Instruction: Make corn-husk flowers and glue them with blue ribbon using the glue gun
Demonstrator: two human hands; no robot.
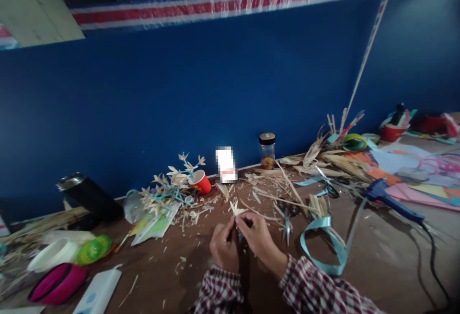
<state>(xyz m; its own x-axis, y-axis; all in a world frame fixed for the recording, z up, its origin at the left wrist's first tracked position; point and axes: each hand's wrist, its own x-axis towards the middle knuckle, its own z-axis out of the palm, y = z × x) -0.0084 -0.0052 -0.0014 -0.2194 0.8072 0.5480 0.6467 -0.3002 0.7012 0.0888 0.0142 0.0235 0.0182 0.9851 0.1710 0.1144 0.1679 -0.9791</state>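
A small pale flower (235,207) made of husk strips points up between my hands at the middle of the table. My left hand (223,248) is closed round its lower end, thumb and fingertips together. Pressed against the base of the petals are the pinched fingertips of my right hand (257,235). The stem is mostly hidden by my fingers. Just right of my hands lie scissors (286,223) with their blades toward me, and a loop of light blue ribbon (305,247). Husk scraps are strewn beyond the flower.
Finished husk flowers (172,185) lie by a tipped red paper cup (201,182). A lidded jar (267,151) stands by the blue partition (215,79). At right, a blue glue gun (393,201) trails a black cord. A black flask (88,196) and pink case (57,283) are left.
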